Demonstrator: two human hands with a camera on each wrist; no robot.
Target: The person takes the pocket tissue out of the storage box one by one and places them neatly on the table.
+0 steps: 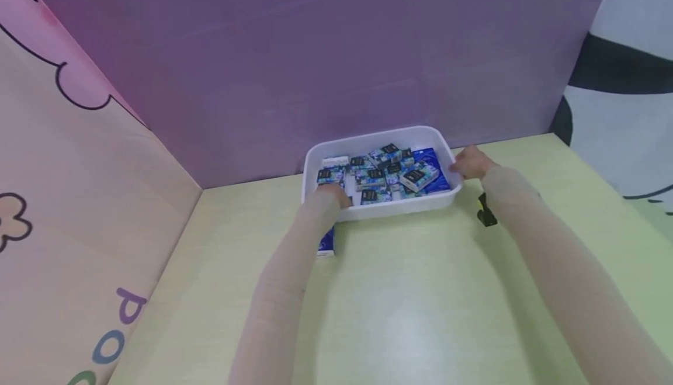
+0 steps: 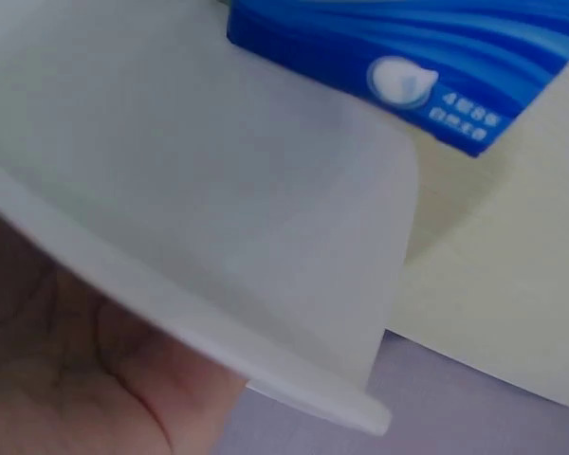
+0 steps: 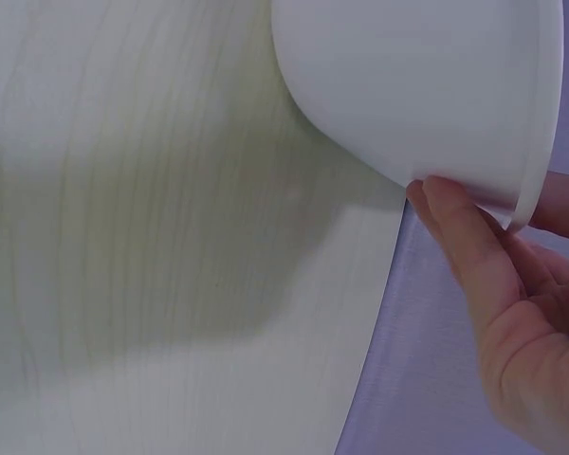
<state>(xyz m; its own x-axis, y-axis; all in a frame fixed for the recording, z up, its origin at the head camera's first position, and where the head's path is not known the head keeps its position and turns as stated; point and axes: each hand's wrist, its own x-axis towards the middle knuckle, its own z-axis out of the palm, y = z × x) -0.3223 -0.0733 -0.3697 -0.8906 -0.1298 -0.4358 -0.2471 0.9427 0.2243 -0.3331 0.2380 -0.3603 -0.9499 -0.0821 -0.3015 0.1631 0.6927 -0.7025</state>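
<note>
A white plastic basin [image 1: 378, 210] holds several small patterned boxes [image 1: 370, 179] and a flat blue pack [image 1: 436, 169]. My left hand [image 1: 336, 194] grips its front-left rim; in the left wrist view the palm shows beyond the rim, with the fingers hidden by the wall. At the right end, my right hand [image 1: 471, 163] pinches the rim. The right wrist view shows the fingers [image 3: 465, 227] against the outer wall and the thumb over the rim. A blue box [image 1: 326, 243] with white print lies below my left hand, partly hidden by the arm and basin.
The basin is at the back of a pale wood-grain table [image 1: 399, 303], close to a purple cloth wall [image 1: 315, 69]. A small black and yellow object [image 1: 486, 212] lies beside my right forearm. Printed panels [image 1: 79, 169] stand on both sides.
</note>
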